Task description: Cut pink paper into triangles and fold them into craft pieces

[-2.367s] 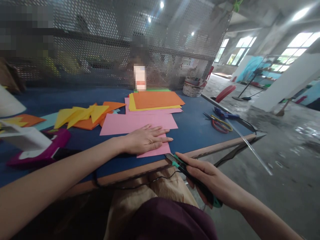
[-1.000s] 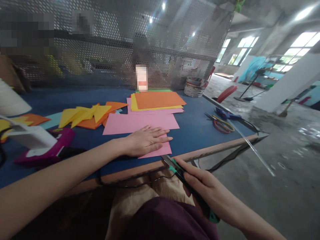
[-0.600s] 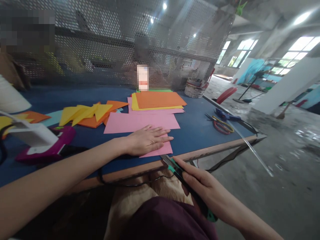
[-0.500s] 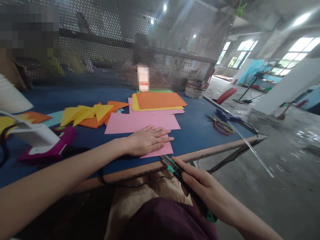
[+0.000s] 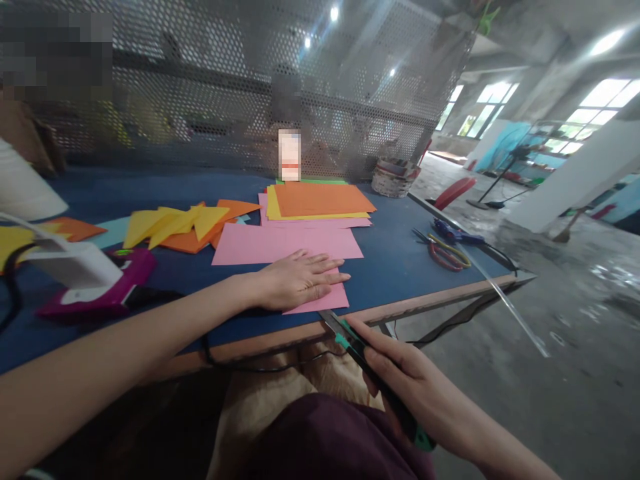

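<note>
My left hand (image 5: 303,280) lies flat with fingers stretched out, pressing a small piece of pink paper (image 5: 340,293) onto the blue tabletop (image 5: 395,267). In my right hand (image 5: 400,367) is a black and green utility knife (image 5: 365,353), its blade out. The blade tip meets the lower edge of the pink piece at the table's front edge; whether it touches the paper I cannot tell. Just beyond my left hand lies a larger pink sheet (image 5: 285,243). Behind that is a stack of coloured paper, with an orange sheet (image 5: 325,199) on top.
Yellow paper triangles (image 5: 175,223) lie to the left. A purple power strip (image 5: 135,273) holds a white plug-in adapter (image 5: 85,270). At right are red-and-yellow-handled scissors (image 5: 447,257), a blue glue gun (image 5: 455,232) and a wicker basket (image 5: 393,180). A perforated metal screen (image 5: 225,93) stands behind.
Both hands, the knife and the papers hold nearly the same places relative to one another. The whole view has shifted slightly.
</note>
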Available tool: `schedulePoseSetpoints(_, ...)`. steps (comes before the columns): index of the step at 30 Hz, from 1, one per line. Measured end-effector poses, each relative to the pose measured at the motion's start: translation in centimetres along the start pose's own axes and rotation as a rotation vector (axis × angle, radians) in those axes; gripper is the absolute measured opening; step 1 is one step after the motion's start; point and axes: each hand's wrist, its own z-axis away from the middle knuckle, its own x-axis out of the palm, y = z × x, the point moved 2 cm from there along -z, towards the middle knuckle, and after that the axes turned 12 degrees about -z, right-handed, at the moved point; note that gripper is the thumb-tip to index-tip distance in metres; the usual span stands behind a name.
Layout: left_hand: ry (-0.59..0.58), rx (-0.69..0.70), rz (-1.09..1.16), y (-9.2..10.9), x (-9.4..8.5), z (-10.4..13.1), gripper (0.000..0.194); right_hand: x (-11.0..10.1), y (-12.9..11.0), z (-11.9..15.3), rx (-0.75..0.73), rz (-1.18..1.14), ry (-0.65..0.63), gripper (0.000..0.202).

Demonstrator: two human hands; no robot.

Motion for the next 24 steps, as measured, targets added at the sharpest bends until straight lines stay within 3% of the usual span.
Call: schedulePoseSetpoints(24,-0.003,-0.001,0.015,0.03,-0.14,0.06,0.051,0.92,-0.73,-0.45,0.003,-0.033,0.009,0.044)
